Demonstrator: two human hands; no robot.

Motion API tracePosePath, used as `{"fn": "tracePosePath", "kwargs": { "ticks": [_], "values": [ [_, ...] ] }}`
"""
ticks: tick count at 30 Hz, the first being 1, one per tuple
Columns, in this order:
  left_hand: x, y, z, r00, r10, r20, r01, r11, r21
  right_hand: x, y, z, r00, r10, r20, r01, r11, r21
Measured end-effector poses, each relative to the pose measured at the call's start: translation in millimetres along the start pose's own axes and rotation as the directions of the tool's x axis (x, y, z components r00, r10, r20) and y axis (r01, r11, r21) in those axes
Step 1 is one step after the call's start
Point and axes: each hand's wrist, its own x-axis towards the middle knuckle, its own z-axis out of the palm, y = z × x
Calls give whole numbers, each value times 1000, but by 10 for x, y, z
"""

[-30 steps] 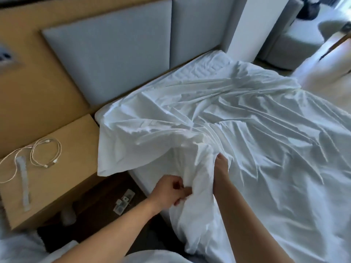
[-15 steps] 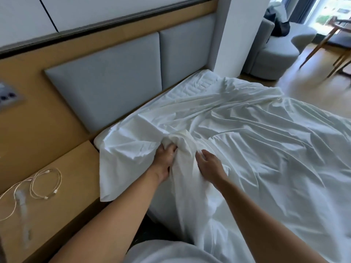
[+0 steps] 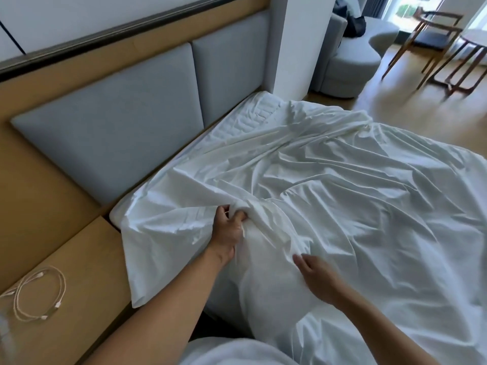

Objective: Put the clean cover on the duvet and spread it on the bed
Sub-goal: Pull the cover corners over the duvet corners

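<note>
At the near side of the bed, close to the headboard, my left hand is clamped on a bunch of the white duvet cover. My fingers are curled into the gathered folds, and creases fan out from that knot. My right hand is lower and to the right, fingers straight and slightly apart, holding nothing. It is blurred, so I cannot tell whether it rests on the cloth or is just above it.

The cover lies rumpled across most of the bed. 1 loose corner hangs over the near edge, beside the wooden bedside table. I cannot tell whether the duvet is inside it. At the far corner the bed's quilted top shows bare.

On the table, well apart from my hands, lies a coiled pale cable. Behind the bed stand the 2 grey padded panels of the headboard, set in a wood-coloured wall. Past them is a white pillar, then a grey sofa and a wooden chair on the pale wood floor.
</note>
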Motion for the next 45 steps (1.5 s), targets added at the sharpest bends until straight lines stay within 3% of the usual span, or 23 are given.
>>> {"fn": "tracePosePath", "kwargs": {
  "ticks": [2,3,4,5,6,7,9,11,13,14,15,18,20,25,28,31,33,36,38,40,42,43,45],
  "values": [
    [-67,-61,45,996,-17,83,17,1000,8,71,-15,-77,988,25,153,-26,1000,4],
    [-106,-80,52,990,-31,136,33,999,-14,125,-78,-155,989,21,144,-42,988,147],
    [-139,-89,39,982,-36,186,44,998,-37,199,-149,-230,994,43,105,-79,922,378],
    [-163,-88,18,972,-32,235,45,998,-53,303,-209,-291,993,94,70,-117,791,600],
    [-177,-87,-11,960,-19,278,37,997,-61,429,-253,-329,985,162,63,-159,683,713],
    [-203,-89,-35,948,-3,319,27,997,-70,545,-298,-351,969,222,104,-228,659,716],
    [-283,-113,-69,919,25,393,-5,999,-52,676,-406,-304,905,279,322,-416,743,524],
    [-395,-164,-70,893,54,446,-91,994,62,721,-552,-223,750,203,630,-532,751,392],
    [-504,-199,-68,891,73,447,-179,964,199,740,-658,-158,643,101,759,-563,734,380],
    [-545,-202,-77,900,79,430,-204,946,253,736,-691,-130,628,75,774,-552,744,376],
    [-580,-201,-88,911,84,404,-211,937,280,725,-714,-95,652,65,755,-537,743,399],
    [-640,-220,-154,979,78,189,-112,978,174,707,-664,62,839,81,538,-447,668,595],
    [-680,-276,-210,990,132,48,-138,974,182,673,-634,124,890,86,448,-396,630,667],
    [-925,-405,-216,996,77,53,-86,973,215,668,-637,198,916,88,391,-321,745,585],
    [-1079,-340,-198,998,28,61,-37,987,155,675,-635,247,932,67,357,-293,719,631],
    [-1271,-285,-198,989,38,141,-52,994,101,701,-658,234,954,9,301,-227,676,701],
    [-1410,-343,-181,977,59,204,-82,991,109,759,-698,223,984,18,180,-140,702,698],
    [-1570,-495,-128,943,14,333,-94,970,225,808,-740,257,999,18,29,-33,727,686],
    [-1532,-611,-187,912,-47,407,-69,962,265,809,-739,303,999,-13,30,-10,751,660],
    [-1393,-696,-295,891,-124,436,87,991,104,808,-736,346,996,-29,82,-30,774,633],
    [-1184,-761,-396,906,-262,332,344,913,-219,804,-747,357,993,-35,114,-39,811,584],
    [-1076,-798,-448,923,-306,231,369,872,-320,801,-748,363,993,-39,114,-31,831,556],
    [-879,-816,-542,959,-275,67,283,915,-289,776,-743,380,992,-63,113,-2,866,501]
  ]
}}
